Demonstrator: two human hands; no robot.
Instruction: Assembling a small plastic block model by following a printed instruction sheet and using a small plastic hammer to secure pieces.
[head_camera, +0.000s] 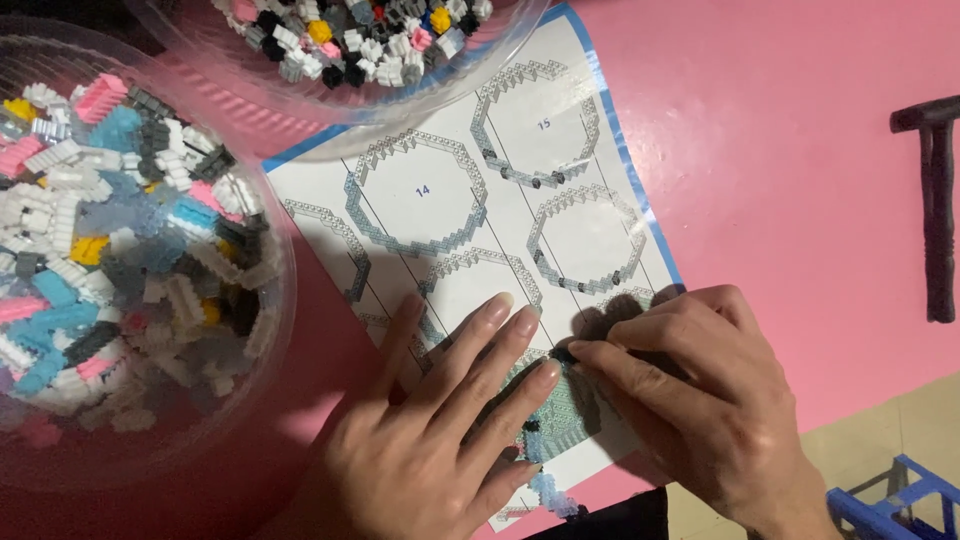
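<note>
Head view: left hand (430, 440) laid flat, fingers spread, pressing on grey-blue brick panel (555, 415) atop printed template sheet (620, 150) on pink bench (780, 150). Right hand (690, 390) beside it, fingertips (580, 350) pinched together at panel's upper edge; brick between them not discernible. Two clear bowls of mixed small bricks, one at left (130, 260), one at top (350, 50). Hammer (935, 200) well apart, far right.

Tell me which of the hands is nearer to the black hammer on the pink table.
Right. The right hand lies below-left of the hammer, apart from it; the left hand is farther left.
</note>
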